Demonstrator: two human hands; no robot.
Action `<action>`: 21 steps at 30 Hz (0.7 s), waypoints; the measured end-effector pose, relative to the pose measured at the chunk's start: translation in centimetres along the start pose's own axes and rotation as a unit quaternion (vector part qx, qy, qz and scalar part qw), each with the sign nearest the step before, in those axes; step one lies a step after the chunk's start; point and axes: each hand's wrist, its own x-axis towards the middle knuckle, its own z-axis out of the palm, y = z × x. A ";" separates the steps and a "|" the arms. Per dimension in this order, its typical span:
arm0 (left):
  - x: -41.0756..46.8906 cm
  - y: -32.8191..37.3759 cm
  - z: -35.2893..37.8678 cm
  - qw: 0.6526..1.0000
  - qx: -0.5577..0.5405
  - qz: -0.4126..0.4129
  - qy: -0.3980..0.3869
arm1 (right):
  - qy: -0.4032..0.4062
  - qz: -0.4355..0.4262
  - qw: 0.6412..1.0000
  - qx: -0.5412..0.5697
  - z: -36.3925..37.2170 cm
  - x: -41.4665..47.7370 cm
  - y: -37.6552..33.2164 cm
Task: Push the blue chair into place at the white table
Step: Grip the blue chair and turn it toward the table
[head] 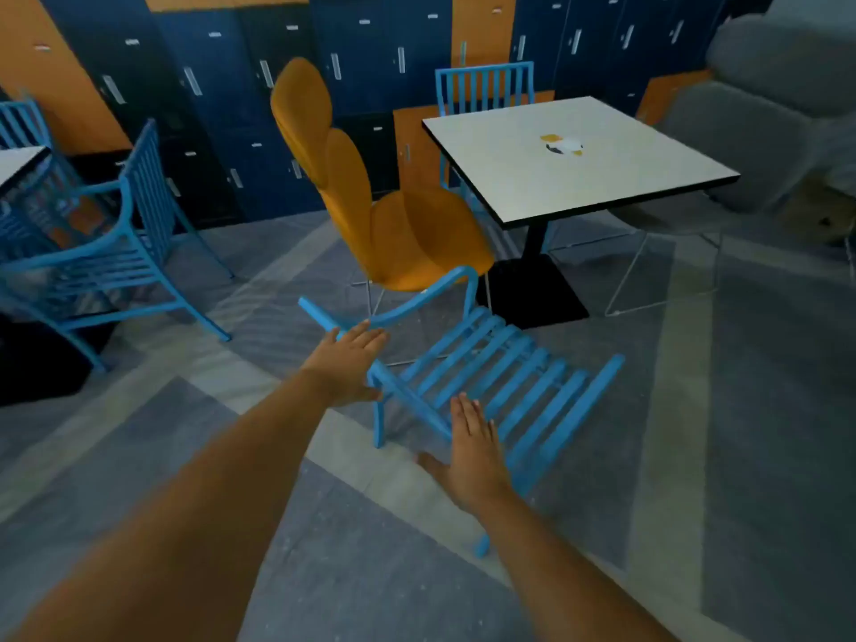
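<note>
A blue slatted metal chair (491, 377) stands on the floor in front of me, a short way from the white square table (509, 178) on its black pedestal. My left hand (345, 366) is flat with fingers extended, over the chair's left side near the curved armrest. My right hand (472, 451) is spread open at the chair's near edge, over the slats. Neither hand is wrapped around the frame. The image is blurred by motion.
An orange high-backed chair (398, 215) stands between the blue chair and the table's left side. Another blue chair (484, 88) sits behind the table. More blue chairs (116, 266) stand at left. A grey sofa (783, 99) is at right, lockers behind.
</note>
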 end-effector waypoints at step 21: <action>5.2 -4.8 4.4 0.991 0.038 0.092 -0.087 | -0.049 0.247 0.958 -0.139 0.9 4.2 -5.0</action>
